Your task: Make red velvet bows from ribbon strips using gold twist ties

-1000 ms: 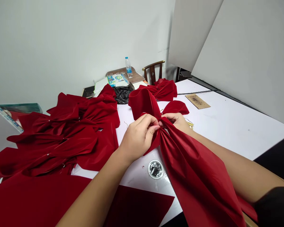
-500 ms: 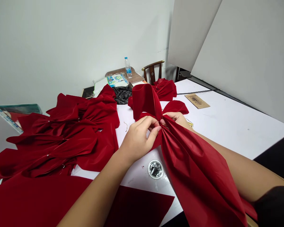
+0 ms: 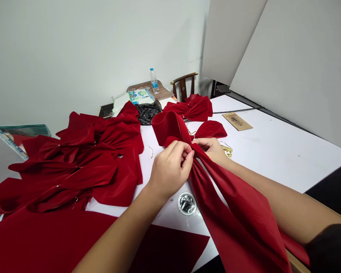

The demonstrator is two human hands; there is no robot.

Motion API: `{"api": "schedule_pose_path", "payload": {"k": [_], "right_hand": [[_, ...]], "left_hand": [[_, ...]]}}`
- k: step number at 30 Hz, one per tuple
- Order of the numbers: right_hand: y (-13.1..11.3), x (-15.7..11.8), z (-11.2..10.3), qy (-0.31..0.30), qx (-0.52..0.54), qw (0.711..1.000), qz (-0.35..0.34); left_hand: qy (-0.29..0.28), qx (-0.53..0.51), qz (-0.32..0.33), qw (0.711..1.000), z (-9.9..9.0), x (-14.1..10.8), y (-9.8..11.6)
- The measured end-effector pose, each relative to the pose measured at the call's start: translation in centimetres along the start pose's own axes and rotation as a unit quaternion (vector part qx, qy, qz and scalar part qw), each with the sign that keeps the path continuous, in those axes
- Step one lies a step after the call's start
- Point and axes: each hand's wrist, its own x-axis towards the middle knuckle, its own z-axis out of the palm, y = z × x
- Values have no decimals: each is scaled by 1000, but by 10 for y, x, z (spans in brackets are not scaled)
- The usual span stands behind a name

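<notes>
A red fabric bow (image 3: 230,189) is held above the white table, its loop standing up at the far side and two long tails hanging toward me at the lower right. My left hand (image 3: 172,165) pinches the gathered middle between thumb and fingers. On the other side of the same gather, my right hand (image 3: 211,149) is closed around the cloth, its fingertips partly hidden. Whatever ties the gather is covered by my fingers. Just beyond my right hand lies a bundle of gold twist ties (image 3: 226,150).
Several red bows (image 3: 99,159) are piled at left, and more red bows (image 3: 197,108) lie at the back. Flat red cloth (image 3: 170,246) covers the near edge. A cardboard piece (image 3: 237,121), black plastic bag (image 3: 148,113), water bottle (image 3: 154,81) and round table grommet (image 3: 186,203) are around.
The bow's upright loop has tipped left and lower. Its tails have spread apart, with a gap between them. Both hands keep their grip at the middle, moving only slightly.
</notes>
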Motion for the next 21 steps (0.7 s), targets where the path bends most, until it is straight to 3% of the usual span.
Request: {"api": "schedule_pose_path", "payload": {"k": [6, 12, 17, 21], "right_hand": [[2, 3, -2, -15, -20, 1000, -6], [-2, 2, -3, -30, -9, 1000, 4], [-2, 3, 0, -34, 4, 999, 2], [-5, 2, 0, -39, -1, 999, 3]], "left_hand": [[-28, -53, -55, 997, -4, 4, 4], [-36, -153, -181, 971, -4, 7, 7], [-21, -139, -180, 974, -4, 7, 7], [-42, -158, -214, 963, -6, 8, 6]]}}
